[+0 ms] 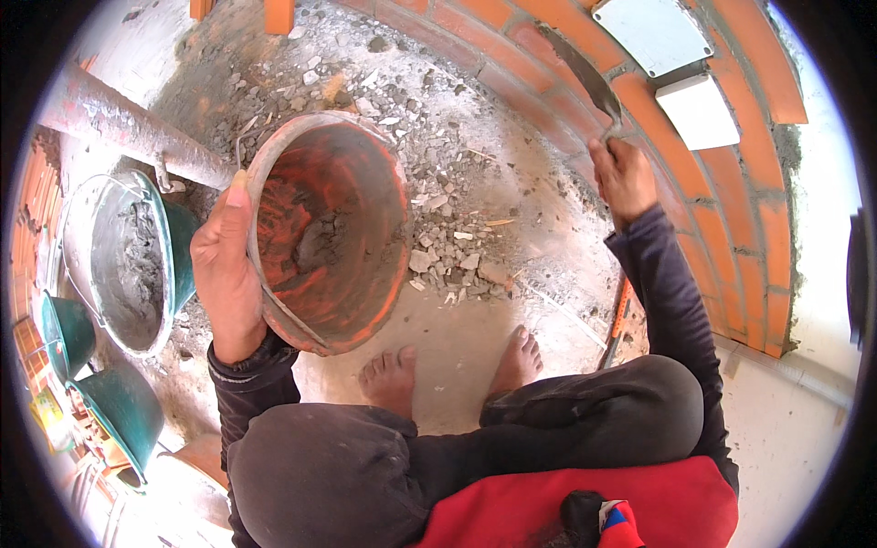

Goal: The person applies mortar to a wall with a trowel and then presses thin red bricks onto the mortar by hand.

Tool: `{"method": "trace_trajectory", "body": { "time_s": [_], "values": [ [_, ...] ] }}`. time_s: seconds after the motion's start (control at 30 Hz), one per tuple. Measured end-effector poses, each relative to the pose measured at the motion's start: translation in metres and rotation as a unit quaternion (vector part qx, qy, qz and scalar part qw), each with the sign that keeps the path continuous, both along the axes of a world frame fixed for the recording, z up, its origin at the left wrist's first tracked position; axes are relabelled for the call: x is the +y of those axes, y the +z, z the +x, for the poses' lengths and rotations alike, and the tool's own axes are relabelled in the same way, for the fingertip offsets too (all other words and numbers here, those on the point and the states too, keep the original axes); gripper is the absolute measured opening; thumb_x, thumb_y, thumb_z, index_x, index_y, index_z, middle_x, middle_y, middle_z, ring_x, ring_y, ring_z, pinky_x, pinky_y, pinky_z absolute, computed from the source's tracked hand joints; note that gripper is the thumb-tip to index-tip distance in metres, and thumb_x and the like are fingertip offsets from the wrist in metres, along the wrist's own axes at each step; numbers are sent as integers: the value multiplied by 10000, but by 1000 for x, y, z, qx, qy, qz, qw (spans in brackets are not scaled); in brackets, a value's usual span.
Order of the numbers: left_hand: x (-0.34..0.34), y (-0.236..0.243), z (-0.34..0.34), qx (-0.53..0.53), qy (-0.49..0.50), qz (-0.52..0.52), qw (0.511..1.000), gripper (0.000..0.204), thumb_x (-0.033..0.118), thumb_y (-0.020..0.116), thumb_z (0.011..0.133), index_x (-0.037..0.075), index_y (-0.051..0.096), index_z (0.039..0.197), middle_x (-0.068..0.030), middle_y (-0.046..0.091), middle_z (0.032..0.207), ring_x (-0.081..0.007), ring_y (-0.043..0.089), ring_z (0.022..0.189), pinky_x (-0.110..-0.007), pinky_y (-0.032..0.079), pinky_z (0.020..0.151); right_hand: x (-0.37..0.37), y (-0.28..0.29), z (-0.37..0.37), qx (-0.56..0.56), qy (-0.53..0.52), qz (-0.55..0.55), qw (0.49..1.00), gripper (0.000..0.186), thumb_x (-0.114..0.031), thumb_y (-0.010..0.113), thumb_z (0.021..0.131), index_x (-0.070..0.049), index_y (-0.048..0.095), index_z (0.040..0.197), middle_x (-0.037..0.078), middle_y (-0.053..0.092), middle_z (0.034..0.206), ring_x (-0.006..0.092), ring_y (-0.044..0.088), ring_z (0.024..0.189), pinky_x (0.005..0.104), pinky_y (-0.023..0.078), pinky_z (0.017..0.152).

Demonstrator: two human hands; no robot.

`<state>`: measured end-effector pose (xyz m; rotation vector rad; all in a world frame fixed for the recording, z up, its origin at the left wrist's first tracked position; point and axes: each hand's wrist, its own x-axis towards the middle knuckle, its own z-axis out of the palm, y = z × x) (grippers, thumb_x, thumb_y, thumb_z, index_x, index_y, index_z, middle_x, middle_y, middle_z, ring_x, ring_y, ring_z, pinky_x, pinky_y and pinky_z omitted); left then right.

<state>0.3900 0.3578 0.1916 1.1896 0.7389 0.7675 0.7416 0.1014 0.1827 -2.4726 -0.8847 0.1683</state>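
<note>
My left hand (228, 265) grips the near-left rim of an orange bucket (361, 228), which is tilted toward me and coated inside with grey mortar, with a small lump at the bottom. My right hand (624, 183) is closed on the handle of a trowel (580, 68), its mortar-smeared blade raised over or against the brick wall (735, 192); whether it touches cannot be told. Two white rectangular plates or boxes (650, 35) are set in the wall near the trowel.
A green bucket of mortar (137, 274) stands at left, with more green buckets (119, 420) below it and a dirty pipe (119, 123) above. Rubble (457, 256) lies on the floor around my bare feet (388, 379). A white wall edge (822, 265) bounds the right.
</note>
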Motion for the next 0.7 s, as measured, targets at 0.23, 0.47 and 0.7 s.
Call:
{"method": "trace_trajectory", "body": {
  "time_s": [0.23, 0.47, 0.7],
  "values": [
    [-1, 0, -5, -22, 14, -21, 999, 348, 230, 517, 1025, -73, 653, 1131, -64, 670, 1091, -96, 587, 926, -245, 447, 855, -5, 0, -14, 87, -59, 28, 994, 423, -309, 551, 988, -23, 530, 676, 22, 517, 542, 91, 488, 424, 274, 358, 396],
    [7, -9, -8, -12, -7, 1, 1000, 326, 201, 523, 1021, -84, 679, 1053, -83, 663, 1137, -109, 582, 963, -259, 432, 895, 25, 9, 3, 104, -25, 7, 994, 389, -304, 577, 966, 19, 587, 749, 47, 518, 547, 131, 499, 452, 313, 393, 422],
    [5, -8, -10, -24, 24, -3, 999, 325, 198, 527, 1018, -86, 687, 1033, -98, 659, 1157, -119, 583, 981, -267, 429, 913, 3, 18, -4, 190, -76, 37, 978, 393, -347, 544, 987, -25, 556, 763, 5, 508, 584, 88, 477, 432, 258, 362, 376]
  ]
}}
